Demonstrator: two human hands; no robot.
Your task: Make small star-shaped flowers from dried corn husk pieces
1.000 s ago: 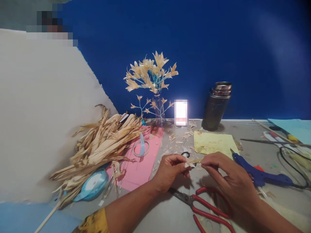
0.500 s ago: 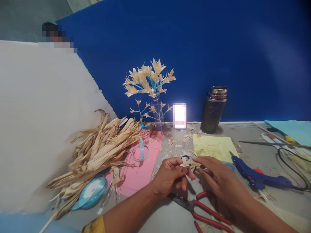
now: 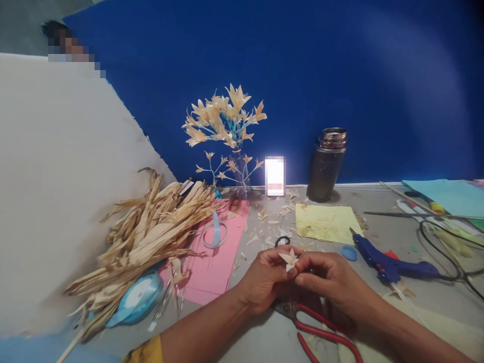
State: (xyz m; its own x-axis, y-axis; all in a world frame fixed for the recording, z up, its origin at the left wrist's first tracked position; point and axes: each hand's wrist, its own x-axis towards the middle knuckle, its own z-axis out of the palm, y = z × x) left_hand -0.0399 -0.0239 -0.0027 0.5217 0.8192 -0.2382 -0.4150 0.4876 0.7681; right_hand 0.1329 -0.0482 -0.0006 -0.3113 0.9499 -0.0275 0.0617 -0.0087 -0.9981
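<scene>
A small pale husk flower [image 3: 289,259] with pointed petals is held up between my two hands. My left hand [image 3: 260,282] is closed, its thumb and fingers gripping the flower from the left. From the right, my right hand [image 3: 325,275] pinches at the flower's edge with its thumb and forefinger. The flower's underside and any stem are hidden by my fingers. Below my hands lie red-handled scissors [image 3: 321,322], partly covered by my right hand. A black ring [image 3: 282,241] rests just beyond my fingers.
Dried corn husks [image 3: 151,232], a blue ribbon roll [image 3: 138,300] and a pink sheet [image 3: 212,272] lie left. Husk flowers [image 3: 227,118] stand behind. A dark flask [image 3: 327,166], yellow paper [image 3: 325,222] and a corded blue glue gun [image 3: 389,262] are right. A person is partly visible far left.
My right hand has closed in from the right, its spread fingers now pinching at the flower. The flower has turned its petals upward into view. The whole view has shifted slightly.
</scene>
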